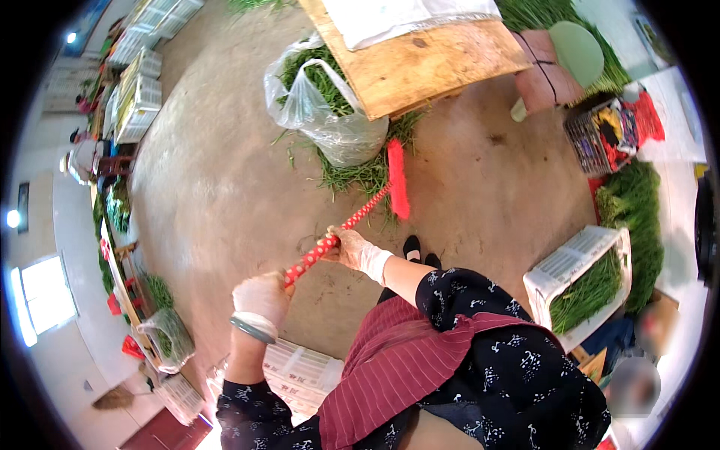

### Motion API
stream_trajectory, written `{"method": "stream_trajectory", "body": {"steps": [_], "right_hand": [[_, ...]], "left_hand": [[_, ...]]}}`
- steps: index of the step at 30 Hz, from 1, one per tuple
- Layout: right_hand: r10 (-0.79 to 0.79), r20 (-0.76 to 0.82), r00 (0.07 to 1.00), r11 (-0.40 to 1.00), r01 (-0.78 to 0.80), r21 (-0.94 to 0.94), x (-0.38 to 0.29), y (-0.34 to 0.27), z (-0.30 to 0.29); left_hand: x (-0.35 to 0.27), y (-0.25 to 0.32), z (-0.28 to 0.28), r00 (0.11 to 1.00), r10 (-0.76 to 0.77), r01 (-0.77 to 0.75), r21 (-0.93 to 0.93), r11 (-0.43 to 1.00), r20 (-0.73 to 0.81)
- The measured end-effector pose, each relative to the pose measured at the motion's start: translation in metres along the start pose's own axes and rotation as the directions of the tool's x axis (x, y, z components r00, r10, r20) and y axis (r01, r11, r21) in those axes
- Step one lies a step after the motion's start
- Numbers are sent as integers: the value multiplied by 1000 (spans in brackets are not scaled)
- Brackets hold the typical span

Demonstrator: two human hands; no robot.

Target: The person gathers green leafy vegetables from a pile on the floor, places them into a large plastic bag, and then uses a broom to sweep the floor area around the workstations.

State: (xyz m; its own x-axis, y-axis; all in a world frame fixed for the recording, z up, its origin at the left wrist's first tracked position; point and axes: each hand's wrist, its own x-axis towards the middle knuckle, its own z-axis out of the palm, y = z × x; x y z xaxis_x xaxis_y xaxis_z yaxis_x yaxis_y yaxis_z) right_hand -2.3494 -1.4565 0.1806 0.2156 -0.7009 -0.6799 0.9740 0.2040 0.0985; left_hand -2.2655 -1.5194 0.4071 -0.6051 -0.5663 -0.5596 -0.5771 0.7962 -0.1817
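Both gloved hands grip the red, white-dotted handle of a broom [365, 208]. My left hand [261, 295], with a bracelet at the wrist, closes round the handle's upper end. Farther down the handle, my right hand [351, 247] holds it. The broom's red head [398, 180] rests at the edge of loose green stalks [360, 179] scattered on the floor. Beside it stands a clear plastic bag [351, 138] filled with green stalks, against the corner of a wooden table [427, 67].
A white crate [624, 281] of green stalks stands at my right, near a dark crate [585, 143] of mixed items. A green-topped stool [576, 53] is beyond the table. White crates [298, 374] lie close behind my left side. Another person [84, 160] is at the far left.
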Motion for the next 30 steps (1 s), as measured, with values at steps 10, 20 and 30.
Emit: {"method": "stream_trajectory", "body": {"steps": [10, 20, 30], "right_hand": [[198, -92, 976, 975, -206, -85, -89, 57, 23], [494, 7, 870, 739, -415, -532, -73, 122, 130], [370, 131, 920, 844, -273, -462, 42, 126, 212]], "left_hand": [[-136, 9, -10, 989, -36, 29, -56, 998, -146], [-214, -39, -43, 925, -285, 253, -152, 955, -251], [-84, -120, 6, 858, -404, 355, -202, 913, -318]]}}
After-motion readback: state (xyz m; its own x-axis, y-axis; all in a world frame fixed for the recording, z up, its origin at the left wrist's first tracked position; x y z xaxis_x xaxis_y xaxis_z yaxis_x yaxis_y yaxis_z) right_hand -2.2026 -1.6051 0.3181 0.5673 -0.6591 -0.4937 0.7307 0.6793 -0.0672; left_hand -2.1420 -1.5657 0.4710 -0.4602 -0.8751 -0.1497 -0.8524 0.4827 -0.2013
